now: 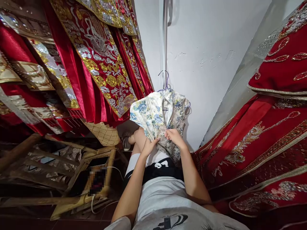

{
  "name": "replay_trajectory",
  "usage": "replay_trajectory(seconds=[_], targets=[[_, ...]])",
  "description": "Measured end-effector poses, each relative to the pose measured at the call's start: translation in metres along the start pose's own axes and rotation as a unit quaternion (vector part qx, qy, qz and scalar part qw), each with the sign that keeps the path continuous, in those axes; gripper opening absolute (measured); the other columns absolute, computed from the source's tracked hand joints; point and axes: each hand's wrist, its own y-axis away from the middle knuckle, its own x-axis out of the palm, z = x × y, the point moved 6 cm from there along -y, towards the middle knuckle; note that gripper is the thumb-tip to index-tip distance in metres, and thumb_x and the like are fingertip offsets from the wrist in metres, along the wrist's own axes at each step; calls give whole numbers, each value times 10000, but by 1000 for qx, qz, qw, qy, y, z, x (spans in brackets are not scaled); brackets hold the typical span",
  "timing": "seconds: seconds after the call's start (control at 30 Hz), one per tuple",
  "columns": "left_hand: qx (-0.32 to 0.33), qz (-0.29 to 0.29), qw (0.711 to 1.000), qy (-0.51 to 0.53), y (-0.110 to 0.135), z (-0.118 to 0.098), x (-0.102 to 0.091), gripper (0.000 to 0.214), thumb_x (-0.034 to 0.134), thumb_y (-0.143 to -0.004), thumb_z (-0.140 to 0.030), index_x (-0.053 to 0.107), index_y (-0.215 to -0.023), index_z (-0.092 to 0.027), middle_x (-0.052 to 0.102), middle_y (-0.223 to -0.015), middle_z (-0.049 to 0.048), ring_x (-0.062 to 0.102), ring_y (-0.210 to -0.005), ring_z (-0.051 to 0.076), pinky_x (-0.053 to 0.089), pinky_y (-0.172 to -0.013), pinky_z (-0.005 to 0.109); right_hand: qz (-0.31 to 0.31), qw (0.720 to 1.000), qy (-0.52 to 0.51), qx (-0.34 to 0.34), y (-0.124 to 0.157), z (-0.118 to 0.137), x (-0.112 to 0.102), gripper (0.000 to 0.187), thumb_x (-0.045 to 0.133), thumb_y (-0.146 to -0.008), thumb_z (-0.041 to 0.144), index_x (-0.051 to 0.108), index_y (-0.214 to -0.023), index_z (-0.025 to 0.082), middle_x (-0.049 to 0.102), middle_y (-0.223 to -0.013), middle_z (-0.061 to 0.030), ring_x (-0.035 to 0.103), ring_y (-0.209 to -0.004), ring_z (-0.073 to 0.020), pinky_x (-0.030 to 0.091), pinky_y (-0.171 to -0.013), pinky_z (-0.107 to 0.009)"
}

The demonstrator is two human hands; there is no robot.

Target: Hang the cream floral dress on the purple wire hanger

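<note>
White wall (203, 80), scuffed, fills the middle top of the frame; a pale upright strip (165, 38) runs down it. Centre: cream collared blouse with blue floral print (155, 116) on a purple thin hanger (167, 76), neck part open. Left hand (150, 146) pinches the lower front, thumb on top; right hand (174, 136) is closed in a small pinch at the front edge. Button between the fingertips? Cannot tell.

Risks, my judgement: a hard downward tug could slip the shoulders off the hanger or unseat its hook, whose support is unclear. Edges gripped unevenly would leave the front skewed.

Surroundings: red satin costumes with gold-and-silver embroidery (103, 57) crowd upper left; beaded dark-red garments (230, 147) line the right. Lower left, bamboo chair (111, 163), with a white cable (92, 204) looping beside it.
</note>
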Motion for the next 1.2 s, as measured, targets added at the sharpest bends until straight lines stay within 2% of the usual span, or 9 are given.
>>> replay_trajectory(seconds=[0.13, 0.2, 0.37, 0.53, 0.77, 0.87, 0.97, 1.07, 1.2], targets=[[109, -186, 970, -109, 15, -17, -17, 811, 698, -827, -387, 293, -1510, -223, 388, -1543, 189, 356, -1468, 345, 302, -1206, 496, -34, 994, -96, 29, 3, -2, -4, 287, 574, -800, 358, 557, -566, 192, 508, -496, 17, 395, -469, -103, 269, -481, -252], [169, -222, 945, -170, 22, -31, -14, 713, 691, -831, -368, 369, -1450, -222, 418, -1496, 190, 353, -1447, 348, 266, -1211, 500, -35, 988, -147, 40, 5, -2, 0, 272, 582, -766, 368, 535, -560, 197, 489, -486, 23, 364, -447, -91, 228, -449, -248], [183, -43, 971, -147, 11, -35, 24, 231, 524, -896, -247, 552, -1122, -214, 644, -1081, 98, 610, -1053, 259, 469, -958, 390, 32, 986, -155, 56, 10, 1, 28, 259, 587, -737, 379, 574, -571, 181, 494, -439, 13, 356, -391, -75, 196, -415, -230], [184, -3, 972, -145, 4, -42, 34, 82, 430, -920, -222, 494, -870, -220, 555, -776, 17, 532, -733, 189, 421, -712, 297, 56, 983, -165, 48, 5, 17, 24, 228, 623, -786, 326, 589, -621, 172, 503, -458, 17, 358, -387, -68, 223, -390, -215], [192, 115, 912, -344, -1, -39, 41, 147, 377, -915, -168, 441, -802, -238, 529, -757, 33, 506, -722, 207, 387, -684, 311, -14, 937, -349, 19, -75, 111, -34, 248, 599, -874, 194, 433, -691, 220, 302, -468, 102, 198, -367, -53, 177, -319, -155], [222, 142, 874, -409, -5, -37, 42, 187, 378, -850, -83, 448, -774, -239, 551, -782, 52, 511, -749, 223, 390, -692, 322, -31, 920, -390, 22, -97, 143, -41, 259, 550, -918, 187, 409, -702, 214, 300, -470, 108, 206, -357, -41, 158, -314, -134], [229, 168, 860, -424, -13, -44, 39, 184, 402, -870, -100, 513, -794, -225, 585, -818, 74, 536, -789, 243, 416, -727, 336, -38, 925, -378, 17, -95, 147, -36, 293, 518, -954, 222, 403, -685, 209, 321, -465, 103, 221, -356, -34, 152, -326, -135], [243, 150, 894, -346, -32, -79, 30, 174, 465, -925, -194, 631, -973, -208, 651, -945, 94, 582, -874, 249, 450, -815, 345, -57, 949, -308, -28, -75, 142, -32, 307, 537, -958, 273, 453, -672, 199, 382, -454, 83, 259, -356, -38, 170, -339, -152], [293, 17, 942, -161, -67, -163, 12, 328, 517, -945, -244, 625, -1254, -232, 671, -980, 60, 610, -906, 220, 446, -910, 326, -81, 973, -199, -85, -54, 148, -28, 305, 526, -938, 236, 509, -638, 180, 461, -433, 47, 343, -358, -46, 224, -361, -154]])
